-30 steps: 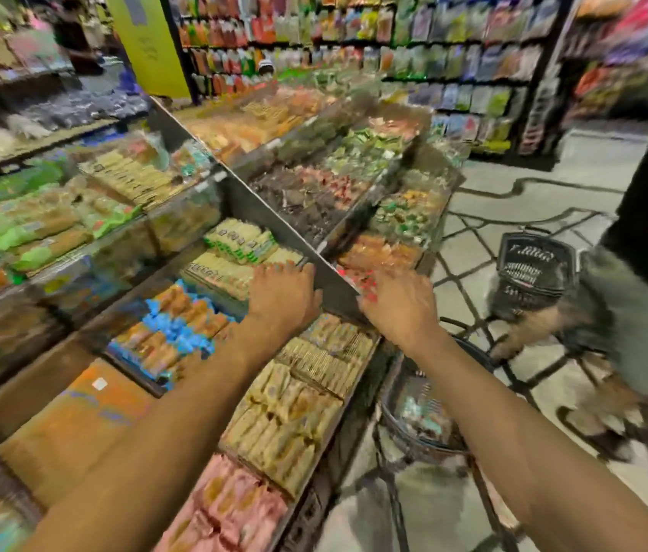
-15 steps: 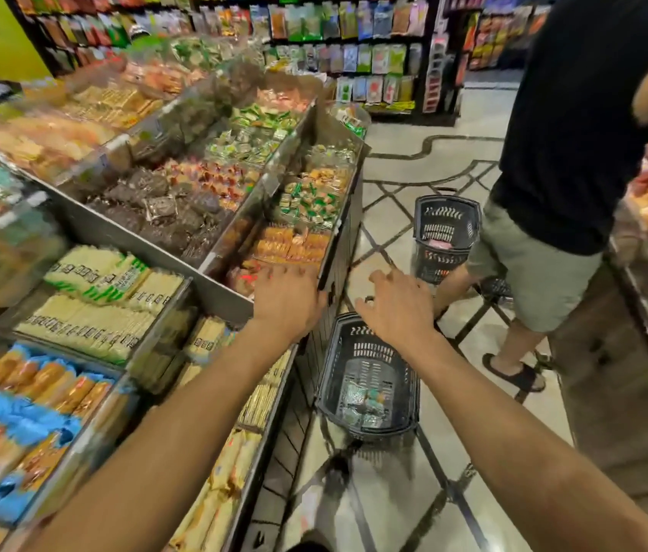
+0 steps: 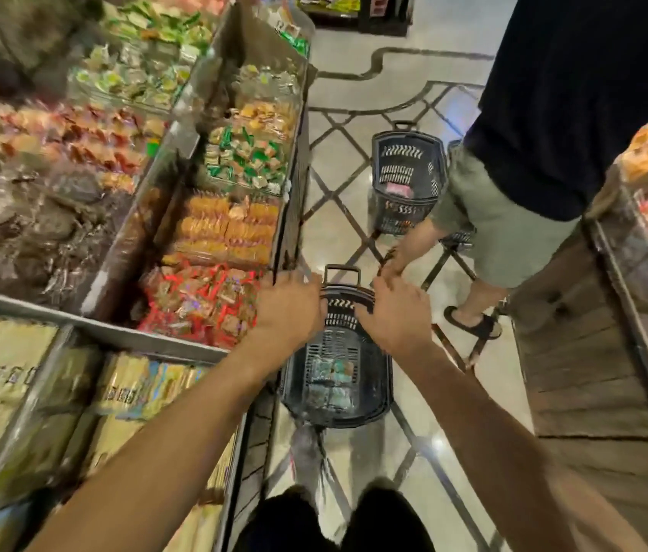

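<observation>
L hand [image 3: 290, 308] and R hand [image 3: 394, 316] stretched fwd at frame centre, backs up, fingers loosely bent, nothing seen in either. Both overlap far rim of dark plastic basket [image 3: 381, 396] on floor below, contact can't tell. Basket handle [image 3: 341, 268] upright just above hands. Few greenish pkts [image 3: 328, 382] inside basket. Left half of frame: display bins w/ red pkts [image 3: 198, 300] nearest L hand, orange pkts [image 3: 230, 229] above, green-white sweets [image 3: 246, 157] higher. Upper right: 2nd person [image 3: 513, 217] in dark shirt, green shorts, sandal [image 3: 473, 324], beside 2nd basket [image 3: 408, 181]. Wooden counter [image 3: 577, 352] at right edge.
</observation>
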Tool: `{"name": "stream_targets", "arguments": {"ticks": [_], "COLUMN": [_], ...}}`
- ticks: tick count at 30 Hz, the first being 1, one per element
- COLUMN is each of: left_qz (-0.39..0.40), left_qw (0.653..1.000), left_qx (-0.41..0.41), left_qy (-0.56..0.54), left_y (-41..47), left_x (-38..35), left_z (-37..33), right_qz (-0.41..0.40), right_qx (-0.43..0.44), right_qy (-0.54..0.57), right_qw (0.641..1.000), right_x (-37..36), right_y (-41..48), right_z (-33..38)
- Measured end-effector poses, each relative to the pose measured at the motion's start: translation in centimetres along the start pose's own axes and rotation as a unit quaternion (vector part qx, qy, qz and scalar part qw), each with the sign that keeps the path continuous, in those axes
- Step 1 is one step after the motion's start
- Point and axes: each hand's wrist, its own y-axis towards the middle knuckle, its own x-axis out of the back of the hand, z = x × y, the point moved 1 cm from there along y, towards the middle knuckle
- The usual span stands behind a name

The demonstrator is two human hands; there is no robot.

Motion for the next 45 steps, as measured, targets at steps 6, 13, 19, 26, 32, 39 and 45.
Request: {"name": "stream_targets", "arguments": {"ticks": [6,13,19,26,32,39,45], "left_qz": [0.085,0.185,0.276,0.321,0.347,0.332,0.252], "left_qw": [0.996,0.981,0.958,0.946,0.936,0.924,0.905], "left_qx": [-0.020,0.035,0.059,0.047,0.048,0.135,0.216], "left_qy": [-0.008,-0.047,-0.042,-0.018,-0.020,-0.137,-0.264], "left_y": [4.9,8.5,10.9,14.5,17.3,20.5,21.9], "left_x": [-9.4,-23.6,-38.0,-52.9,-64.2,-75.7,-81.8], "left_z": [-1.6,-4.4,-7.0,-9.7,-10.2,-9.1,-8.9], "right_qz": [0.082,0.174,0.227,0.265,0.289,0.268,0.235], "right_qx": [-0.042,-0.051,-0.055,-0.052,-0.059,-0.215,-0.293], "right_qy": [0.030,0.046,0.054,0.062,0.081,0.160,0.201], "right_qw": [0.995,0.982,0.971,0.961,0.952,0.925,0.905], "right_x": [-9.7,-24.5,-37.9,-51.6,-63.8,-75.1,-80.5], "right_y": [4.6,8.7,10.7,12.5,14.8,17.4,17.9], "right_z": [-1.6,-5.5,-8.0,-10.0,-10.1,-9.4,-10.0]}}
